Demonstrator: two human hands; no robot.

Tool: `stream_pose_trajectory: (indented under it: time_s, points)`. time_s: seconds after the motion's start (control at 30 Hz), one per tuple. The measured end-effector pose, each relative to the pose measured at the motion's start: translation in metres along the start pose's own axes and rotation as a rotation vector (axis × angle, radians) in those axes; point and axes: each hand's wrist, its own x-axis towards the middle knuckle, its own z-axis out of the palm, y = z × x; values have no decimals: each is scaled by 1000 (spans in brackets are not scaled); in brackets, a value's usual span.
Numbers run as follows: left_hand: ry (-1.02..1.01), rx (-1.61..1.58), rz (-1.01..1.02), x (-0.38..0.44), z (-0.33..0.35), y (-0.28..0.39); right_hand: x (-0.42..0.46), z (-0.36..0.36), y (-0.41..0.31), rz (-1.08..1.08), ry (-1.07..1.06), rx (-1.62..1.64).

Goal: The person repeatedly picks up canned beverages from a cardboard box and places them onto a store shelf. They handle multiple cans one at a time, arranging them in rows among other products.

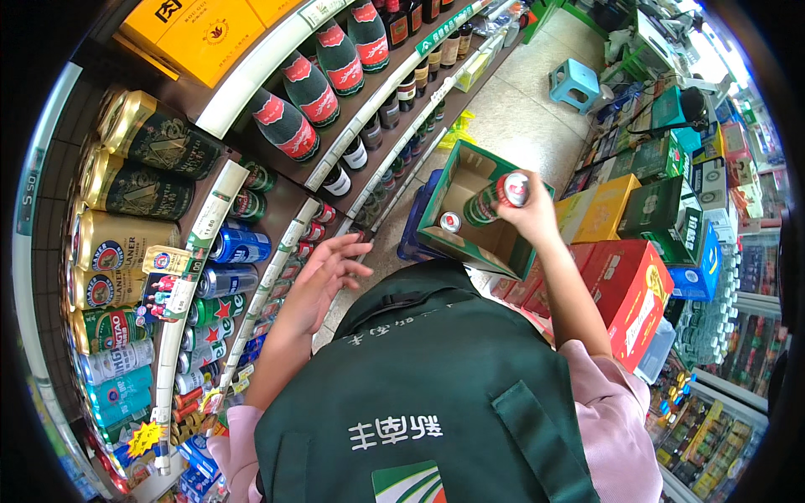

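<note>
My right hand (528, 210) grips a green can (481, 207) with a red band and silver top. The can is tilted inside the opening of a green cardboard carton (471, 249). Another can (450, 222), seen mostly from its silver lid, stands in the carton's near left part. Bare brown cardboard shows around it. My left hand (327, 280) is empty, its fingers apart, in front of the lower drink shelves to the left of the carton. A dark blue plastic support (412, 229) shows beside and beneath the carton.
Shelves on the left hold beer cans (129, 245) and dark bottles (299, 88) behind price rails (201, 236). Stacked drink cartons (616, 283) border the right side. A light blue stool (573, 85) stands farther along the tiled aisle (503, 94), past a yellow plastic bag (461, 131).
</note>
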Motion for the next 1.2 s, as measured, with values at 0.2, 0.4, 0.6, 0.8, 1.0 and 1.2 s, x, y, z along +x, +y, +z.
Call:
stream_pose_trajectory:
  time_s: [0.2, 0.4, 0.6, 0.8, 1.0, 1.2]
  points:
    - [249, -4, -2, -30, -1, -12, 10, 54, 95, 77, -219, -506]
    - [418, -18, 30, -52, 5, -16, 19, 88, 149, 131, -482, -590]
    - [525, -48, 67, -71, 13, -21, 18, 106, 175, 182, -590, -629]
    - [545, -21, 88, -78, 15, -20, 15, 118, 247, 141, -620, -629]
    - [496, -70, 87, -76, 2, -22, 26, 91, 224, 142, -832, -690]
    - [467, -89, 125, -90, -16, -28, 85, 90, 125, -121, -703, -807]
